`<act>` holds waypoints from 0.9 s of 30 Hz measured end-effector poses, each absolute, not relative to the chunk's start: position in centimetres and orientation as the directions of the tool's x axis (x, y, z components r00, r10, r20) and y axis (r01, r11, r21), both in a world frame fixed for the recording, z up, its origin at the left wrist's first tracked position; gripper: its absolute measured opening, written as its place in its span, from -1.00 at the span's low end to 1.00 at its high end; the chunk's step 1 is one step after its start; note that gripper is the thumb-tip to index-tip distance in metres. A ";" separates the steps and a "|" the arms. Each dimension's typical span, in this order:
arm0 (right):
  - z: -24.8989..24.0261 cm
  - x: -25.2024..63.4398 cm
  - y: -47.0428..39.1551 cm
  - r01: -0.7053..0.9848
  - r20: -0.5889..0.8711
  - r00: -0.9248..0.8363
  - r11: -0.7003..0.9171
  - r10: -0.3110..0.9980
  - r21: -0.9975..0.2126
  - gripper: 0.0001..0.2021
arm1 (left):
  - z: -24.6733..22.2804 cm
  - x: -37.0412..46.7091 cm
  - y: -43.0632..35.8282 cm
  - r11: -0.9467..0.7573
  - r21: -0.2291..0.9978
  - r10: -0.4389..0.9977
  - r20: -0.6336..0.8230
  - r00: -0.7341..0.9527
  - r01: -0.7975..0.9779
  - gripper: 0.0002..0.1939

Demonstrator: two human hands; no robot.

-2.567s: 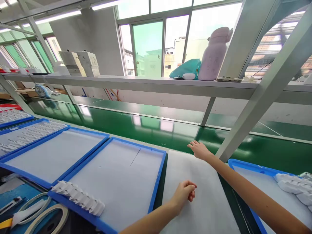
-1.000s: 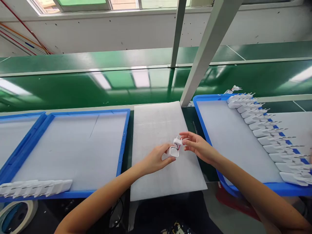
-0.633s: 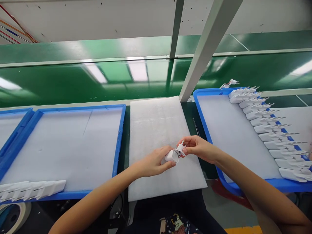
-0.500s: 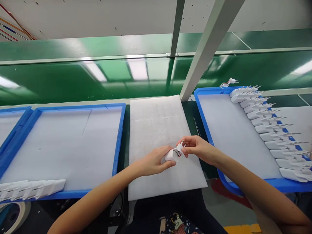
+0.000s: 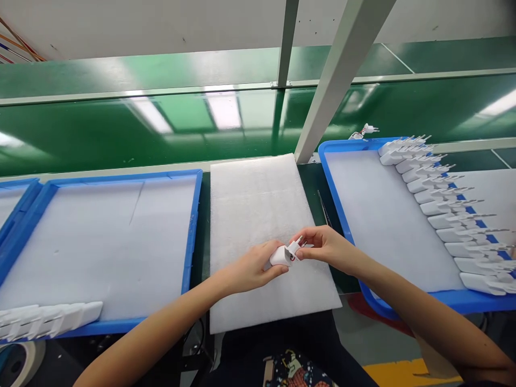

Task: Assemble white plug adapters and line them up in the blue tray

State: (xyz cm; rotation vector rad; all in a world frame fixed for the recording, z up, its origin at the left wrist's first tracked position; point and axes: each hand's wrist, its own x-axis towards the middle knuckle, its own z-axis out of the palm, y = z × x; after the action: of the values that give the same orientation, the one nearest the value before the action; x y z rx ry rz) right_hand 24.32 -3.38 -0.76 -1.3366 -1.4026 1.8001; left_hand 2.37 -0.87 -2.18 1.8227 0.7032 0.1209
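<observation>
Over the white foam mat (image 5: 258, 204), my left hand (image 5: 255, 267) is closed around the white housing (image 5: 279, 257) of a power adapter. My right hand (image 5: 322, 247) pinches the adapter's plug cap (image 5: 294, 246), which has two metal pins. The cap sits against the housing's open end at a slight angle, and a bit of red wire shows between them. Whether the two parts are fully joined I cannot tell.
At right, a blue-rimmed tray (image 5: 336, 193) holds several white adapters (image 5: 447, 207) in a row. Another blue-rimmed tray (image 5: 191, 231) at left has several white adapters (image 5: 52, 318) along its near edge. Tweezers (image 5: 323, 208) lie beside the mat. A metal post (image 5: 342, 75) rises behind.
The plug cap has moved closer to the housing, and less of the wire shows between them. Both hands keep their grip. The whole view has shifted slightly.
</observation>
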 end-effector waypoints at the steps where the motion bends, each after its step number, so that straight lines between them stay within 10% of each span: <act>1: -0.8 24.3 -3.4 0.189 -0.388 -0.392 -0.340 0.834 -0.921 -0.82 | -2.2 2.4 -0.9 -0.202 0.892 0.520 -0.251 0.816 0.404 -0.78; 27: -2.5 22.8 -4.7 0.330 -0.328 -0.254 -0.237 0.910 -0.914 -0.91 | -3.5 3.0 -1.2 -0.305 0.811 0.557 -0.274 0.784 0.500 -0.79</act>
State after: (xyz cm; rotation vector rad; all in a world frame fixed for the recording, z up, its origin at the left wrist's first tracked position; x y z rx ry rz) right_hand 22.82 -4.69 -2.51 -1.4991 -1.5191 1.5153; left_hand 3.03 -1.23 -3.53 1.9605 0.7945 0.0710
